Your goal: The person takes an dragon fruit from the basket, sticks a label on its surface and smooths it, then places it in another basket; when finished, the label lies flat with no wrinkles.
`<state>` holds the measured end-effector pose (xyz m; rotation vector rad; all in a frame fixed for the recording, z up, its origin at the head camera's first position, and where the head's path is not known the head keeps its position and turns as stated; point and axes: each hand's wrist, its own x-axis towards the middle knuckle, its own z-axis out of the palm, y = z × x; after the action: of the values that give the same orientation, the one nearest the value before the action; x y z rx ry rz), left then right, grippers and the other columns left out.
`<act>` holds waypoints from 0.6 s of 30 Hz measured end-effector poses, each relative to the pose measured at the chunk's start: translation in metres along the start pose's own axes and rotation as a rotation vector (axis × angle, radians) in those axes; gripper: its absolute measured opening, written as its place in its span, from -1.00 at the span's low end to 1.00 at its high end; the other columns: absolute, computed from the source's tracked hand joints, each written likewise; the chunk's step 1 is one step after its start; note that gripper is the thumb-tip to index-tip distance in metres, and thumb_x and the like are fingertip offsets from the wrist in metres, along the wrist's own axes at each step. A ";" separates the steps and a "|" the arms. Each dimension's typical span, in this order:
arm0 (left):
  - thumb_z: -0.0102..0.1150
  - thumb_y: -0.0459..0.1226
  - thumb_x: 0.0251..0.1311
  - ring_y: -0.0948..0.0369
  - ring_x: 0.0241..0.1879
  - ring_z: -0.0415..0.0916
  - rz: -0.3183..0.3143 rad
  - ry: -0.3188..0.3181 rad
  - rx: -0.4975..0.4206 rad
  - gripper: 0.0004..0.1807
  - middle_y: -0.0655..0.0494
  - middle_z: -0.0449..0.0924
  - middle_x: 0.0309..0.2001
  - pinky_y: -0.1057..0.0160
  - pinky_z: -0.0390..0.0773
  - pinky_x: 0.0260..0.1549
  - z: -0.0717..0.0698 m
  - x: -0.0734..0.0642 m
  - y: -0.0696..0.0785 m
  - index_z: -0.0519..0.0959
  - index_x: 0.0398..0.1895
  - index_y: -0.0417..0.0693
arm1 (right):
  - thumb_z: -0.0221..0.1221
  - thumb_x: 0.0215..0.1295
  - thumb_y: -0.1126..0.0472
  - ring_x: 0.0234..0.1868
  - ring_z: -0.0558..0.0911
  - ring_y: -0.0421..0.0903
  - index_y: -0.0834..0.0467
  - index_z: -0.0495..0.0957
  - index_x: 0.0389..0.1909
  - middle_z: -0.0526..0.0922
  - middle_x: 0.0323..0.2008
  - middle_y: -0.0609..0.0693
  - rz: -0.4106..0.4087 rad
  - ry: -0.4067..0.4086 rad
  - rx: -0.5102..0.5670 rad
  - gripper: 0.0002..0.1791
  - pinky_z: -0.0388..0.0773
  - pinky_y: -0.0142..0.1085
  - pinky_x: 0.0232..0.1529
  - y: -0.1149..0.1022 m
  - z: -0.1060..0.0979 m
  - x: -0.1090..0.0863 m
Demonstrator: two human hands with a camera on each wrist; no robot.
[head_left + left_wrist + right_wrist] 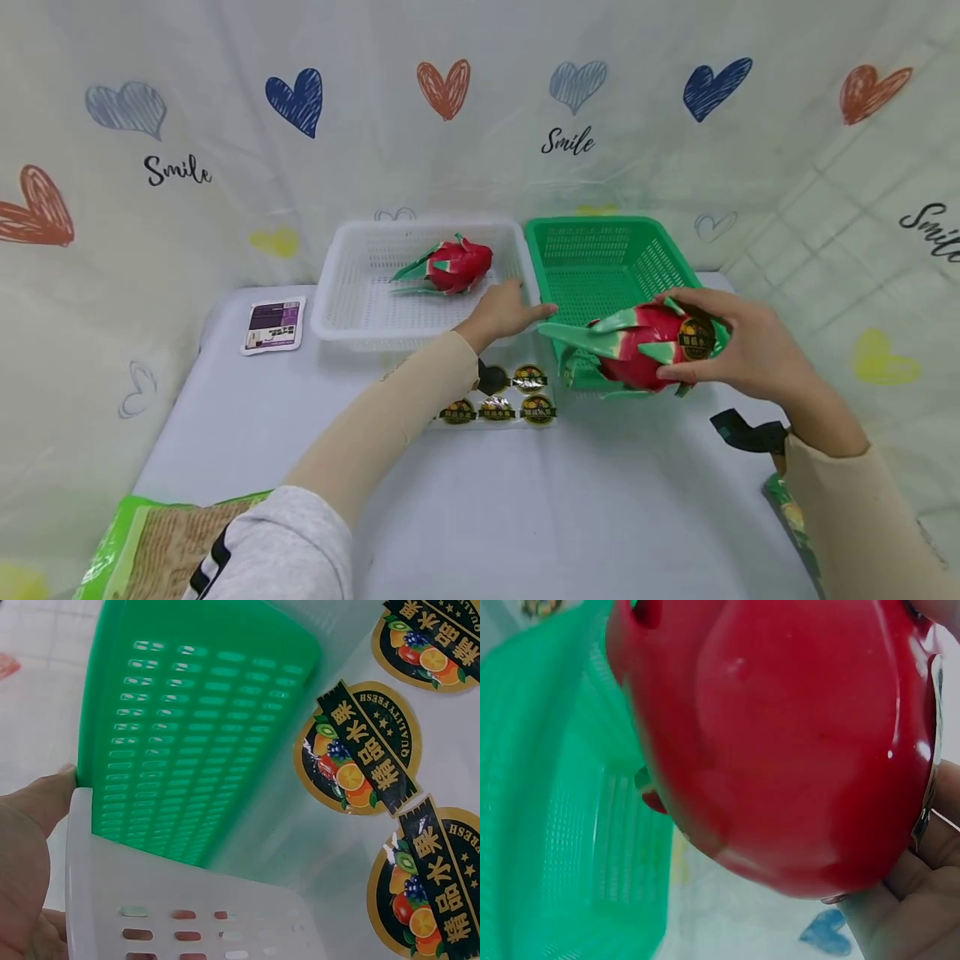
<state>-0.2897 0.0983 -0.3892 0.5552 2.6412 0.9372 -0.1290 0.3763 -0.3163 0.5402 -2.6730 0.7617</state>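
Note:
My right hand [761, 354] grips a red dragon fruit [636, 354] by its rounded end, thumb and fingers on opposite sides. Its green leaf tips point left, over the front of the green basket [600, 233]. A round black-and-gold sticker [696, 338] is on the fruit beside my fingers. In the right wrist view the fruit's smooth red skin [780, 750] fills most of the picture. My left hand [498, 312] is at the right side of the white basket [337, 275], its thumb stretched out to the green basket's rim. A second dragon fruit [459, 265] lies in the white basket.
A sheet of round fruit stickers [497, 409] lies in front of the baskets, partly under my left forearm. A small purple-and-white packet [274, 325] is at the left. A green-edged bag [180, 537] lies front left. Behind hangs a heart-patterned sheet [495, 175].

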 end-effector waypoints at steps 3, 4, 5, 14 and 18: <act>0.16 0.21 0.40 -0.04 0.40 0.48 -0.005 0.006 0.016 -0.06 -0.11 0.42 0.49 0.01 0.56 0.32 0.002 0.000 0.001 0.17 0.60 -0.19 | 0.68 -0.15 0.21 0.19 0.54 -0.29 0.12 0.56 0.35 0.60 0.33 0.01 0.142 -0.048 0.021 -0.08 0.33 -0.85 -0.08 0.016 -0.003 0.015; 0.16 0.22 0.39 -0.04 0.40 0.48 -0.006 0.010 0.017 -0.06 -0.11 0.43 0.49 0.01 0.56 0.32 0.002 0.000 0.001 0.17 0.60 -0.19 | 0.67 -0.10 0.17 0.21 0.57 -0.15 0.12 0.54 0.37 0.58 0.35 0.15 0.185 -0.074 0.018 -0.09 0.31 -0.85 -0.09 0.021 -0.004 0.021; 0.17 0.21 0.39 -0.04 0.39 0.49 -0.006 0.013 0.014 -0.05 -0.11 0.43 0.48 0.02 0.57 0.31 0.002 0.000 0.000 0.17 0.60 -0.19 | 0.65 -0.05 0.11 0.23 0.57 -0.03 0.13 0.51 0.39 0.56 0.36 0.23 0.223 -0.103 0.006 -0.09 0.32 -0.83 -0.11 0.026 -0.005 0.028; 0.16 0.27 0.37 -0.08 0.49 0.36 -0.023 -0.002 -0.034 0.00 -0.13 0.35 0.53 -0.06 0.48 0.40 0.004 0.002 -0.002 0.13 0.63 -0.16 | 0.50 0.15 -0.19 0.21 0.50 0.23 0.19 0.29 0.54 0.49 0.34 0.34 0.401 -0.314 -0.066 0.04 0.61 0.04 0.10 0.074 -0.006 0.068; 0.15 0.28 0.37 -0.09 0.53 0.29 -0.023 -0.008 -0.027 0.00 -0.11 0.34 0.54 -0.07 0.45 0.43 0.004 0.002 -0.002 0.13 0.63 -0.16 | 0.49 0.15 -0.21 0.32 0.43 0.30 0.23 0.23 0.55 0.42 0.41 0.38 0.421 -0.360 -0.071 0.09 0.47 0.29 0.25 0.088 -0.002 0.079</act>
<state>-0.2910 0.0997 -0.3939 0.5197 2.6182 0.9599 -0.2363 0.4257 -0.3228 0.0958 -3.1902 0.7260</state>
